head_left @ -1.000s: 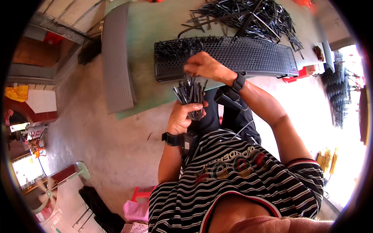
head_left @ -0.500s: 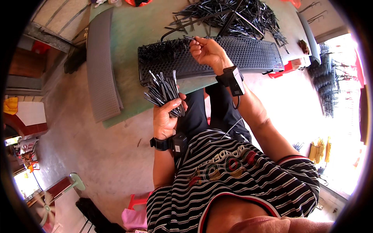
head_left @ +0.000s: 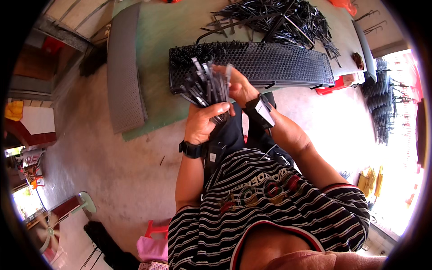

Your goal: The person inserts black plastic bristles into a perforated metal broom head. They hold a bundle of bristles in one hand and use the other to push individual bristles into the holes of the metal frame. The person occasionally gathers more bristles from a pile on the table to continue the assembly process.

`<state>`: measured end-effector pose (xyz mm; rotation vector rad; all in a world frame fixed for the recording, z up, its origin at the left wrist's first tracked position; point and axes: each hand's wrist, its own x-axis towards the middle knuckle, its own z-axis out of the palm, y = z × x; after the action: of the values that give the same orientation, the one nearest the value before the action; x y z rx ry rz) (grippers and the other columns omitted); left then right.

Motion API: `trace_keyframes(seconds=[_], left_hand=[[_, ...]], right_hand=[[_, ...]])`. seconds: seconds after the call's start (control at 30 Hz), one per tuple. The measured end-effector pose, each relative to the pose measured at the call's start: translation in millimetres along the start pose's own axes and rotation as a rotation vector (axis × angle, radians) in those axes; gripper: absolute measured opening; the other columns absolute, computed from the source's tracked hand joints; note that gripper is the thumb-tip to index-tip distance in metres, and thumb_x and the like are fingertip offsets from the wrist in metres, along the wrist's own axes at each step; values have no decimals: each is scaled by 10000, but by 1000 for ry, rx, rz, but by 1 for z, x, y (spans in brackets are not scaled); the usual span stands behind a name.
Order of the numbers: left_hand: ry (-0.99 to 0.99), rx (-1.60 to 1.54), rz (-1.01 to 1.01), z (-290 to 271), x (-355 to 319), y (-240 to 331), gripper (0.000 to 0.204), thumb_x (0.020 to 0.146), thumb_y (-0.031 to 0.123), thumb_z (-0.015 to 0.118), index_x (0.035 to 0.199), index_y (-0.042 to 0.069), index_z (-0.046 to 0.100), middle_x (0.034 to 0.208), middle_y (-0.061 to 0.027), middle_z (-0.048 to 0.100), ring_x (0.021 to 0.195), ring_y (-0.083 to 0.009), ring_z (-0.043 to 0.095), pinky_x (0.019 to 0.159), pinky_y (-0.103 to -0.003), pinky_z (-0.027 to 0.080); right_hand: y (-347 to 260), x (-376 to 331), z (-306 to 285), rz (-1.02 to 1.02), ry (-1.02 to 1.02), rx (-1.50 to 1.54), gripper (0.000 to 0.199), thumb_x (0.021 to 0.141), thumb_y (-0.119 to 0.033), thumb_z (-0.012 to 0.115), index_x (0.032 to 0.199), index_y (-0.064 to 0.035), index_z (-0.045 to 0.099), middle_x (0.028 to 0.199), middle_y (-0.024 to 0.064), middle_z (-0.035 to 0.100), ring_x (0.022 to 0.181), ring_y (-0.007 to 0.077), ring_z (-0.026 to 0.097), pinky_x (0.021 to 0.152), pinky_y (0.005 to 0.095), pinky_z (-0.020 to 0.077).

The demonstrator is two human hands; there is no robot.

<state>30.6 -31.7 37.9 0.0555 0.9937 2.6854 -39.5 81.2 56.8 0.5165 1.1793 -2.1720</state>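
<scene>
In the head view, the right grip [head_left: 240, 86] has come back from over the perforated black panel [head_left: 292, 66] to the right side of the bundle of black strips [head_left: 204, 85], so both hands now meet at the bundle and the work, as I judge it, is at the picking side rather than at the panel. The left grip [head_left: 199, 124] is closed firmly around the lower ends of the bundle, thumb laid across the front, the free ends fanning upward. Whether the right grip is pinching a strip I cannot tell; its fingertips are blurred and partly behind the strips

The left forearm rises almost straight below its grip, elbow near the torso; the right forearm slants up and leftward from the lower right, elbow out, fingers turned toward the bundle

The perforated black panel lies just beyond both grips on the green tabletop [head_left: 158, 58], with strips crowding its left end. Past it, farther from the grips, is a loose strip pile [head_left: 310, 24]; well to the left of the left grip lies a grey perforated sheet [head_left: 126, 74]
</scene>
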Motion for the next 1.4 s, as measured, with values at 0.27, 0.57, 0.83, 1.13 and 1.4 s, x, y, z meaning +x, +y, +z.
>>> trace_keyframes(seconds=[0.27, 0.57, 0.83, 1.13, 1.4], left_hand=[[-114, 99, -194, 12, 6, 6, 508, 631, 9, 648, 1117, -45, 511, 984, -148, 621, 723, -223, 604, 571, -320, 502], [-130, 189, -288, 7, 6, 11, 467, 611, 27, 668, 1061, -27, 556, 901, -120, 623, 639, -221, 597, 553, -313, 492], [-99, 247, -313, -7, 4, 8, 409, 612, 17, 676, 1009, -24, 585, 824, -100, 627, 606, -209, 600, 556, -298, 486], [260, -168, -88, -36, -14, -19, 412, 732, -16, 599, 1137, 26, 531, 965, -109, 619, 752, -273, 615, 621, -388, 514], [469, -547, -232, -55, -17, -24, 280, 781, 0, 610, 1057, 45, 595, 956, -112, 653, 837, -243, 637, 735, -402, 521]], right_hand=[[53, 54, -70, -599, -746, -102, 975, 602, -518, 782, 1332, -29, 359, 1235, 88, 485, 1115, 208, 492, 901, 359, 445], [60, 54, -66, -456, -632, -39, 990, 586, -504, 820, 1291, 50, 403, 1133, 87, 537, 1055, 161, 506, 944, 324, 392], [51, 69, -63, -227, -450, 0, 512, 772, -307, 706, 1125, 12, 515, 1021, 82, 558, 925, 157, 543, 820, 299, 446], [0, -9, -23, -1019, 222, -552, 159, 852, -91, 593, 962, 18, 632, 815, 95, 635, 673, 110, 588, 580, 235, 477], [36, -12, -49, -1768, -397, -1587, 456, 588, -108, 606, 1013, 59, 596, 1026, 158, 597, 910, 288, 602, 778, 366, 513]])
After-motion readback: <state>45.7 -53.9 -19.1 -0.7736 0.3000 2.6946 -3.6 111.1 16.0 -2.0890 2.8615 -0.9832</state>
